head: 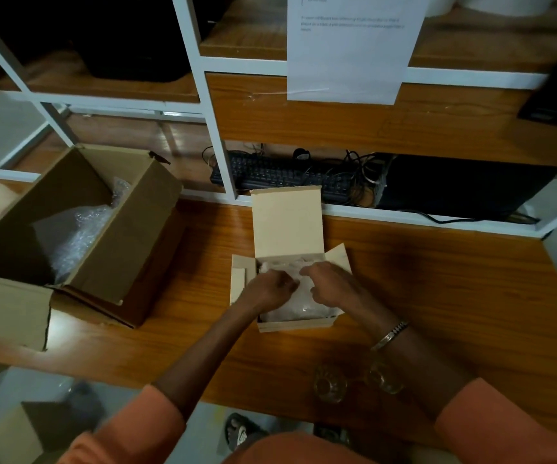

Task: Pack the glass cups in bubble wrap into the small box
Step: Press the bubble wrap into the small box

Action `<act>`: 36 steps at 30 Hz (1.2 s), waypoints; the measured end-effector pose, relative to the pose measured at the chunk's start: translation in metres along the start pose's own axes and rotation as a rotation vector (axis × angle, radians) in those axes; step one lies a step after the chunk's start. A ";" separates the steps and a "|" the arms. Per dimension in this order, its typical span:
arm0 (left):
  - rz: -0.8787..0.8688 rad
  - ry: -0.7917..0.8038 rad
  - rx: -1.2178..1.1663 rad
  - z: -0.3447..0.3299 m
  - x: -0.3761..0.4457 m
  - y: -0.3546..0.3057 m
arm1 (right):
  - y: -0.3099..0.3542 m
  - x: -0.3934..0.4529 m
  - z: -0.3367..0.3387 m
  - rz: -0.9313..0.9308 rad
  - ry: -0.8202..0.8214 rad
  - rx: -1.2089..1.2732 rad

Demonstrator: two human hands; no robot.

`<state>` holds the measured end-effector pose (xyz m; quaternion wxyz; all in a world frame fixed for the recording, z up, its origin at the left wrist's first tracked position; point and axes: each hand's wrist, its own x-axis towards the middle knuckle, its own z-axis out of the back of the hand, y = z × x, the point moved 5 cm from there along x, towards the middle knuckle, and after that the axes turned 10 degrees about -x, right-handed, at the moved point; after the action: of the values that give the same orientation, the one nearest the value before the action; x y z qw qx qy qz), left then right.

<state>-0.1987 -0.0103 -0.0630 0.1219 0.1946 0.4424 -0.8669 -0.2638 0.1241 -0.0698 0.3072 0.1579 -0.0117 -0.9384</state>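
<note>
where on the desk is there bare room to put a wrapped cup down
Bare wood lies right of the small box, out to the desk's right end, and between that box and the big carton. The near edge is crowded: two glass cups under the right forearm.

Left hand (270,288) and right hand (332,284) close together, fingers curled.

Glossy wood-grain table (421,296); matt cardboard small box (287,226); clear glass cups (330,385); translucent bubble wrap (300,308).
</note>
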 end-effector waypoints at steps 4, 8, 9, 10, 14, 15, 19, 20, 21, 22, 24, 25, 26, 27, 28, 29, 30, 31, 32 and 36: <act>-0.001 0.206 0.192 -0.027 0.005 0.017 | -0.006 0.001 0.008 -0.077 -0.124 0.106; -0.123 -0.119 0.427 -0.014 -0.004 0.010 | -0.002 -0.004 0.024 -0.066 -0.236 0.085; -0.185 -0.256 0.474 -0.007 -0.011 0.004 | 0.001 -0.005 0.023 -0.043 -0.215 0.030; -0.246 -0.359 0.507 0.000 -0.016 0.000 | 0.004 -0.006 0.020 -0.030 -0.193 -0.033; -0.293 -0.409 0.645 0.008 -0.011 0.009 | 0.013 -0.008 0.003 -0.018 -0.124 -0.124; -0.300 -0.366 0.690 0.004 -0.007 0.014 | 0.016 -0.008 0.000 -0.002 -0.110 -0.128; -0.329 -0.181 0.904 -0.025 0.012 0.038 | 0.025 -0.008 -0.009 0.035 -0.074 -0.163; -0.312 -0.144 0.950 -0.030 0.017 0.044 | 0.025 -0.007 -0.012 0.037 -0.056 -0.163; -0.294 -0.122 0.982 -0.032 0.019 0.048 | 0.026 -0.006 -0.016 0.042 -0.033 -0.161; -0.293 -0.123 0.999 -0.033 0.021 0.049 | 0.026 -0.007 -0.019 0.051 -0.015 -0.161; -0.293 -0.150 0.990 -0.030 0.023 0.048 | 0.025 -0.008 -0.022 0.068 -0.020 -0.158; -0.294 -0.160 0.974 -0.028 0.023 0.048 | 0.024 -0.009 -0.023 0.069 -0.032 -0.142; -0.304 -0.180 0.960 -0.025 0.023 0.047 | 0.023 -0.008 -0.022 0.068 -0.047 -0.126; -0.302 -0.186 0.943 -0.024 0.023 0.046 | 0.021 -0.006 -0.022 0.071 -0.060 -0.112; -0.299 -0.183 0.920 -0.024 0.021 0.043 | 0.019 -0.004 -0.020 0.070 -0.055 -0.100; -0.299 -0.177 0.899 -0.024 0.020 0.042 | 0.017 -0.002 -0.019 0.069 -0.041 -0.080; -0.308 -0.186 0.879 -0.024 0.018 0.041 | 0.014 -0.001 -0.017 0.066 -0.026 -0.056; -0.315 -0.207 0.853 -0.023 0.016 0.039 | 0.011 -0.002 -0.013 0.064 -0.025 -0.031; -0.316 -0.227 0.817 -0.019 0.014 0.037 | 0.009 -0.002 -0.006 0.059 -0.051 -0.011; -0.321 -0.415 0.651 -0.002 -0.002 0.029 | 0.003 -0.004 0.014 0.053 -0.181 -0.005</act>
<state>-0.1857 -0.0256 -0.0837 0.0039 -0.0270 0.1364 -0.9903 -0.2631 0.1233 -0.0551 0.3298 0.0712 -0.0410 -0.9405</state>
